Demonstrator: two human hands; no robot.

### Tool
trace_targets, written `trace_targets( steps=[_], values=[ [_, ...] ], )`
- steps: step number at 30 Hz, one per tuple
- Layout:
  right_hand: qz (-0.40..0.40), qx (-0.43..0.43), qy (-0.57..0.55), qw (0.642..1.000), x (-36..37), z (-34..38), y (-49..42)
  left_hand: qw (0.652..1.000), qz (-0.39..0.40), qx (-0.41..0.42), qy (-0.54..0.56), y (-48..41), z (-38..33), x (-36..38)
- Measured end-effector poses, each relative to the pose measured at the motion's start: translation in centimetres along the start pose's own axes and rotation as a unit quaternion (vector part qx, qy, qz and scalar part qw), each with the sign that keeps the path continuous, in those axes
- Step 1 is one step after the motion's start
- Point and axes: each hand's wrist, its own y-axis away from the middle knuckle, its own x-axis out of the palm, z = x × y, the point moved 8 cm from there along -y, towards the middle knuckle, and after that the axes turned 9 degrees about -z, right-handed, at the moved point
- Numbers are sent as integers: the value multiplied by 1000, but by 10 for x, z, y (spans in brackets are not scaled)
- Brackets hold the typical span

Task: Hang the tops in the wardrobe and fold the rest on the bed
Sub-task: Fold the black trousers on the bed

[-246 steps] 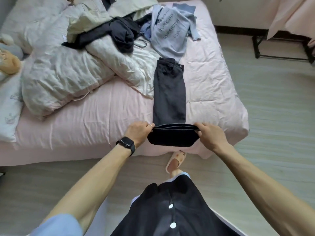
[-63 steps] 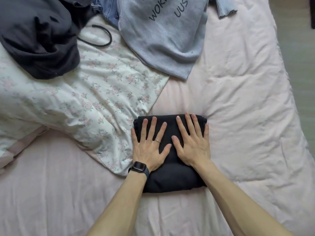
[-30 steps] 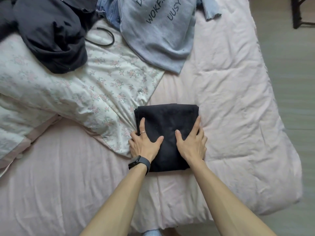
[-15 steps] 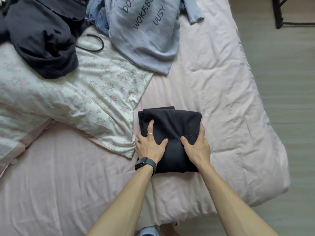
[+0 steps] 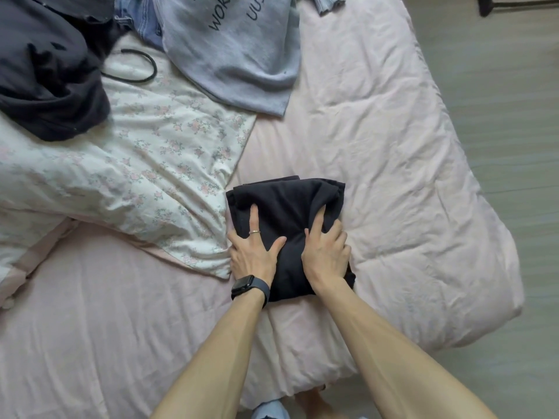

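The folded black garment (image 5: 287, 207) lies on the pink bed (image 5: 378, 152), its left edge touching a floral duvet (image 5: 136, 164). The left hand (image 5: 252, 252), with a watch (image 5: 249, 287) on its wrist, and the right hand (image 5: 326, 252) grip its two sides, thumbs on top. A grey lettered sweatshirt (image 5: 239, 55) and dark clothes (image 5: 45, 71) lie further up the bed.

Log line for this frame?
step: fold | black trousers: folded, on bed | left hand: grips trousers | right hand: grips trousers

Floral quilt (image 5: 145, 164) abutting black bundle (image 5: 287, 204), pink sheet (image 5: 393, 176) open rightward
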Motion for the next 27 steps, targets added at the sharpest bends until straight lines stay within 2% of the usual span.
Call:
trace_targets(
  steps=[5, 11, 18, 24, 27],
  values=[
    [15, -6, -41, 999, -6, -5, 0, 1000, -13, 20, 12, 5, -5, -9],
    [1, -50, -90, 995, -46, -2, 4, 999, -20, 31, -3, 19, -16, -41],
    [-23, -187, -125, 974, -157, 49, 20, 989, -120, 12, -86, 55, -29, -151],
    [-95, -356, -166, 915, -300, 129, 89, 962, -247, -89, -80, 128, 7, -312],
    [-120, -462, -202, 855, -377, 181, 170, 930, -323, -167, -53, 198, 57, -407]
  ],
)
